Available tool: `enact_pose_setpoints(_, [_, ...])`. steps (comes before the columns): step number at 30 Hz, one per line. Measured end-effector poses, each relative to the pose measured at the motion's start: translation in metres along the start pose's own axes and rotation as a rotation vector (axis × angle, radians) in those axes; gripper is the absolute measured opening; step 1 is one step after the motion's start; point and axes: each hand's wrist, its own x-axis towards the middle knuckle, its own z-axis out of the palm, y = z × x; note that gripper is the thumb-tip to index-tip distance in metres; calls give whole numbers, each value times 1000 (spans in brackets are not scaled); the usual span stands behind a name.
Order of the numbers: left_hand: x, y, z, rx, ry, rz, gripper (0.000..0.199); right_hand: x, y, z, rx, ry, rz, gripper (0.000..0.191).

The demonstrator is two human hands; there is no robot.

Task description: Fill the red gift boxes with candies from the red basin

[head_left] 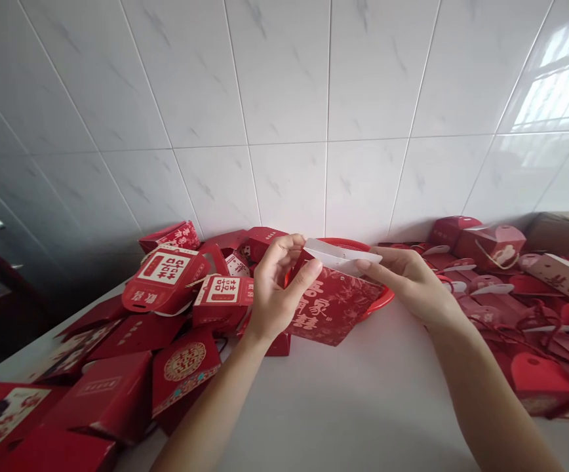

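Note:
Between my hands is a red gift box (pixel 333 308) with gold characters and a floral print, tilted over the white tabletop (pixel 363 393). My left hand (pixel 282 285) grips its upper left side, the thumb lying on the front near the top edge. At the box's top, a white inner flap (pixel 341 254) stands up. My right hand (pixel 407 278) pinches the right end of that flap between thumb and fingers. Directly behind the box sits a red plastic basket (pixel 385 300), mostly hidden by the box and my hands.
Red gift boxes (pixel 117 387) are heaped on the left, some with white character labels. More red boxes (pixel 501 301) with cord handles lie piled on the right, near a brown cardboard box (pixel 557 236). A white tiled wall (pixel 289 177) rises behind the table.

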Motion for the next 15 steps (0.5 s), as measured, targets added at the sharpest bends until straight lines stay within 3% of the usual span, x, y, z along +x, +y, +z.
enact_pose_setpoints(3, [-1,-1,1,-29,-25,-16,29,-2,-2,-1,-8,-59,33,40])
enact_pose_setpoints(5, [1,-4,0,10,-121,-48,24,0,3,-4,-64,-114,58,43])
enact_pose_setpoints(8, [4,-14,-4,166,-369,-92,27,10,22,-10,-161,-243,113,47])
enact_pose_setpoints(11, [5,-26,-8,326,-629,-136,41,20,43,-16,-221,-447,280,53])
enact_pose_setpoints(13, [5,-32,-9,381,-790,-172,31,25,51,-20,-250,-555,390,59])
enact_pose_setpoints(15, [5,-36,-10,401,-901,-204,21,29,56,-28,-265,-565,395,57])
